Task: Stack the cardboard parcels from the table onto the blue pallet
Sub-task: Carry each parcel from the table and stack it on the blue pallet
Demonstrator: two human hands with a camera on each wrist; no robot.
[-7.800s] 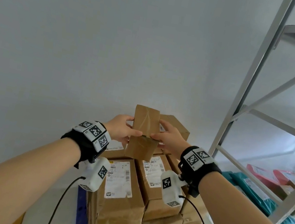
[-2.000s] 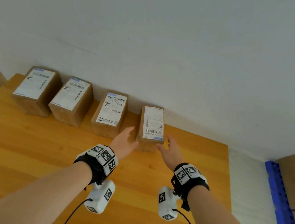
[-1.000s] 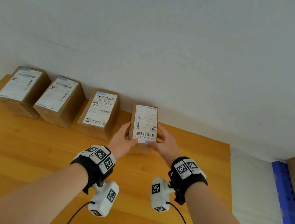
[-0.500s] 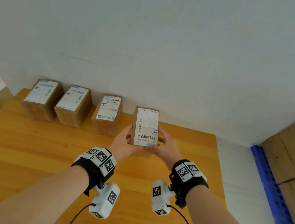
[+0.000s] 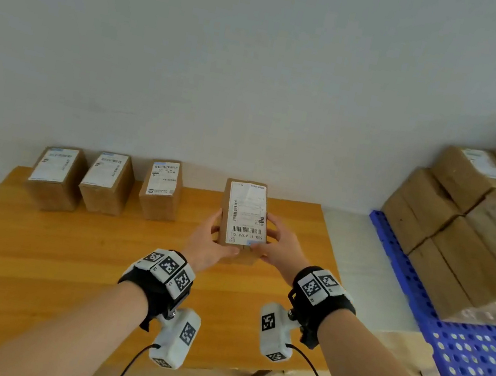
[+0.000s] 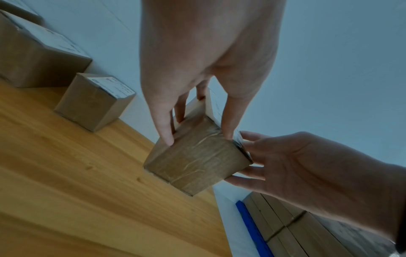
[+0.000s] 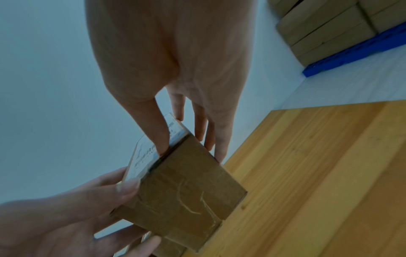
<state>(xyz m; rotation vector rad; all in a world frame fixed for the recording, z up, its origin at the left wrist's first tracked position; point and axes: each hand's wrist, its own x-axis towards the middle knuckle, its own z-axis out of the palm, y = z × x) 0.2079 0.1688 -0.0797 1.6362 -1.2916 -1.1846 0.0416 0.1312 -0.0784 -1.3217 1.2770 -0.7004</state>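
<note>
I hold a small cardboard parcel with a white label in the air above the wooden table. My left hand grips its left side and my right hand grips its right side, thumbs on the labelled top. The left wrist view shows the taped end of the parcel between my left hand and right hand. In the right wrist view the parcel sits between my right hand and left hand. The blue pallet lies to the right, bearing stacked parcels.
Three more labelled parcels stand in a row along the wall at the table's back: left, middle, right. A strip of pale floor separates the table's right edge from the pallet.
Both hands reached the rightmost parcel, gripped it and lifted it off the table toward me. My view has swung right, bringing the pallet and its stack into sight.
</note>
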